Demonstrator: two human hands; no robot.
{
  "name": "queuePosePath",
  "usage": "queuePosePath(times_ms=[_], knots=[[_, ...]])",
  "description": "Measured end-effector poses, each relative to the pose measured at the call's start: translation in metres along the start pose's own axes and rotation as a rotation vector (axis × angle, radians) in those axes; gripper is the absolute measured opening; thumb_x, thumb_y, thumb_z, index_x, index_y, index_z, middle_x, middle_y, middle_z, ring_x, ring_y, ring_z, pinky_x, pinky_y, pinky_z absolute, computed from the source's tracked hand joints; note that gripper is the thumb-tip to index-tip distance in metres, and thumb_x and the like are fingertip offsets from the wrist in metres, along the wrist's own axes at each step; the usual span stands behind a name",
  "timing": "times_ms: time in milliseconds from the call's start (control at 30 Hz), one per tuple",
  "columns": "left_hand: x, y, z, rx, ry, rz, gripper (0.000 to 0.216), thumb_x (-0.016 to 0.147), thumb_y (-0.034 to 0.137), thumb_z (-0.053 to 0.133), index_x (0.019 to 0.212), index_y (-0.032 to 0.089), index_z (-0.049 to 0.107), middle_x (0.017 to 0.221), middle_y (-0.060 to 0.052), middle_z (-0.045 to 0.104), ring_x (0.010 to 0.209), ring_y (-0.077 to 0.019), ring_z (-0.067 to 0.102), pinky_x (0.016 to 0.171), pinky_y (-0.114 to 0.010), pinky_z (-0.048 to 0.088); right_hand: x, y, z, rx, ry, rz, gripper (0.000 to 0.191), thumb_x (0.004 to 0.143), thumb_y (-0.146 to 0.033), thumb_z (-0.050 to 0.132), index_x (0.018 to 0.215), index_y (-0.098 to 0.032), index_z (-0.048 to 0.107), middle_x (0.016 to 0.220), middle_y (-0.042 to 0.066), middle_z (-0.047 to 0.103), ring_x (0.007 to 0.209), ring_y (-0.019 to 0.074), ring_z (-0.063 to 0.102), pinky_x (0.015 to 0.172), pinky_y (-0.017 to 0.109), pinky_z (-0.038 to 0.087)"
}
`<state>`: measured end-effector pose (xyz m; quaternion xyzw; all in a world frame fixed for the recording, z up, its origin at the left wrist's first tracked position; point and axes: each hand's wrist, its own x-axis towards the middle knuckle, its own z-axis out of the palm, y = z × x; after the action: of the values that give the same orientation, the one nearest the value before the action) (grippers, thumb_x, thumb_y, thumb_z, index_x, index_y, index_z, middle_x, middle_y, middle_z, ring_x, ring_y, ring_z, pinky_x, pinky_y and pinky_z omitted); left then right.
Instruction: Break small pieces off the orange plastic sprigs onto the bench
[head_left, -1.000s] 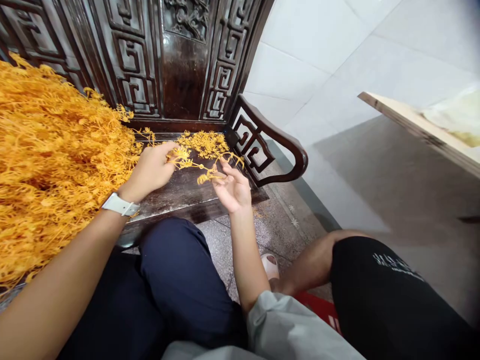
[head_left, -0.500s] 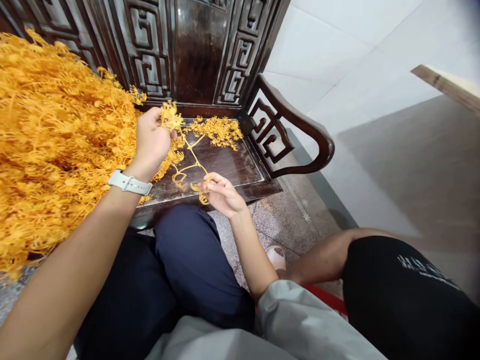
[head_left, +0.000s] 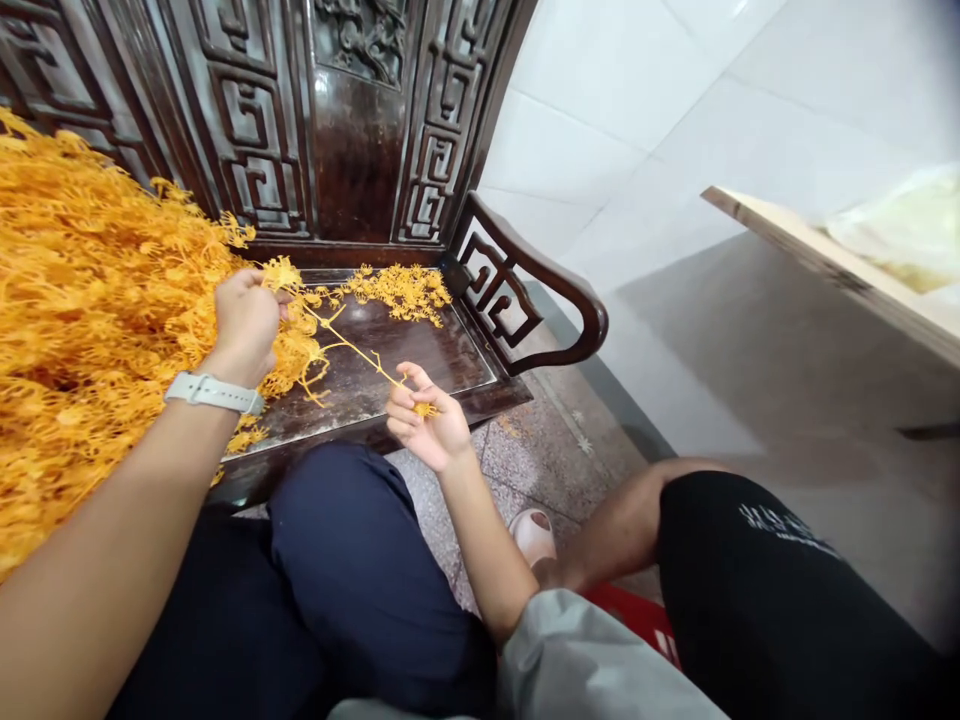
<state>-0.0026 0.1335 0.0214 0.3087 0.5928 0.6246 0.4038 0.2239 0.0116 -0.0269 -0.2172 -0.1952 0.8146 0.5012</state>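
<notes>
Between my two hands stretches a thin orange-yellow plastic-looking flower stem (head_left: 351,346), its side twigs branching off over the bench seat. My left hand (head_left: 247,318), with a pale watch strap at the wrist, is closed on the stem's upper end near a flowery tuft (head_left: 282,274). My right hand (head_left: 429,415) pinches the lower end, and a small orange tip (head_left: 424,409) shows against its palm. A large heap of the same orange sprays (head_left: 112,300) lies to the left, right beside my left hand.
A dark carved wooden bench (head_left: 390,350) has a curved armrest (head_left: 559,270) at its right end. A small pile of orange sprays (head_left: 401,290) lies at the back of the seat. Another person's leg in black shorts (head_left: 750,560) is at right, below a wooden board (head_left: 825,260).
My right hand has turned palm-up and the stem is now pulled straighter between my hands. The view has shifted, showing more of the board at right.
</notes>
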Motion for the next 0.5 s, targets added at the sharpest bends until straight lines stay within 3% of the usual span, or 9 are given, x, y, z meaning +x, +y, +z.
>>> queuePosePath(times_ms=[100, 200, 300, 500], knots=[[0.006, -0.001, -0.001, -0.013, 0.035, -0.037, 0.028, 0.064, -0.004, 0.053, 0.081, 0.019, 0.054, 0.065, 0.003, 0.056, 0.061, -0.0128, 0.044, 0.059, -0.028, 0.035, -0.004, 0.005, -0.001, -0.017, -0.031, 0.108, 0.043, 0.086, -0.01, 0.049, 0.125, -0.023, 0.061, 0.072, -0.007, 0.036, 0.052, 0.0089, 0.014, 0.048, 0.015, 0.016], [0.014, -0.003, -0.001, -0.03, 0.089, -0.118, 0.025, 0.067, -0.002, 0.056, 0.079, 0.019, 0.052, 0.066, 0.003, 0.053, 0.063, -0.0123, 0.042, 0.061, -0.029, 0.04, -0.008, 0.016, 0.001, -0.078, -0.022, 0.205, 0.034, 0.093, -0.016, 0.052, 0.125, -0.026, 0.057, 0.067, -0.011, 0.025, 0.052, 0.0094, 0.004, 0.046, 0.016, 0.01], [0.021, -0.005, 0.001, -0.043, 0.144, -0.215, 0.021, 0.072, 0.0, 0.059, 0.078, 0.019, 0.051, 0.07, 0.002, 0.052, 0.066, -0.0132, 0.043, 0.063, -0.032, 0.045, -0.016, 0.028, 0.01, -0.193, -0.008, 0.212, 0.021, 0.101, -0.026, 0.06, 0.12, -0.028, 0.052, 0.063, -0.013, 0.02, 0.051, 0.0088, 0.003, 0.047, 0.016, 0.01], [0.028, -0.012, 0.01, -0.138, 0.206, -0.316, 0.028, 0.074, -0.002, 0.06, 0.085, 0.021, 0.047, 0.074, 0.003, 0.049, 0.071, -0.0141, 0.044, 0.059, -0.028, 0.041, -0.04, 0.037, 0.03, -0.349, -0.021, 0.194, 0.028, 0.104, -0.036, 0.067, 0.123, -0.029, 0.047, 0.06, -0.015, 0.025, 0.049, 0.0078, 0.008, 0.045, 0.016, 0.012]])
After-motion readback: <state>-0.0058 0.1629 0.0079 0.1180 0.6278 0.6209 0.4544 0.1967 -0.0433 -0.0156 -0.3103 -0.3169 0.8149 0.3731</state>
